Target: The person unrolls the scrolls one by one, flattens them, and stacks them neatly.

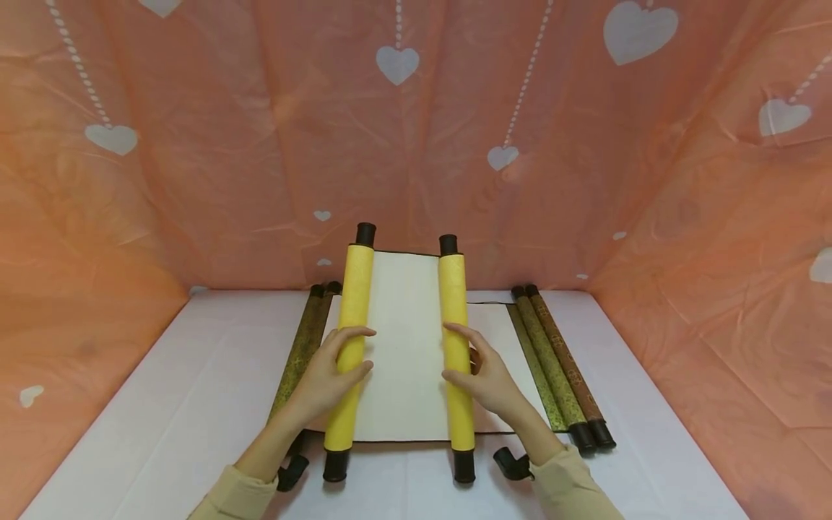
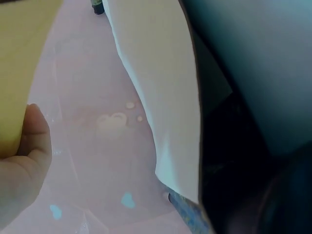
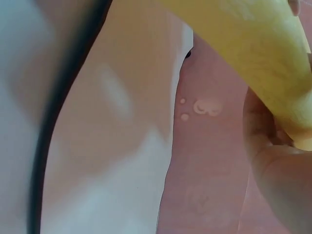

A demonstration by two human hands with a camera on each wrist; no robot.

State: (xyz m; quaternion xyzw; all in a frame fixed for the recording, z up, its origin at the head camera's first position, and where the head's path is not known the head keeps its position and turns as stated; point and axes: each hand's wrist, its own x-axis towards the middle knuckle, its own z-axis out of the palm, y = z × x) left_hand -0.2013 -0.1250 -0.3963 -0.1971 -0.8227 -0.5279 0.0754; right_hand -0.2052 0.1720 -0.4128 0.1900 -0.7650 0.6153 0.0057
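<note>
Left hand [image 1: 328,379] and right hand [image 1: 484,375] – each gripping one of two yellow rolls [image 1: 351,347], three brown scrolls [image 1: 552,361]

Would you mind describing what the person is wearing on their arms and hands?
Both hands, the left hand and the right hand, are bare, with no gloves or rings visible. Beige long sleeves end at the wrists, and a black wrist strap sits below each hand.

From the head view, my left hand [image 1: 328,379] is covering part of the left yellow roll [image 1: 351,354], and the scroll [image 1: 513,339] beneath is mostly hiding under the open sheet [image 1: 406,354]. Both wrist views are blurring; the right roll [image 3: 243,44] beside my thumb is running off-frame.
</note>
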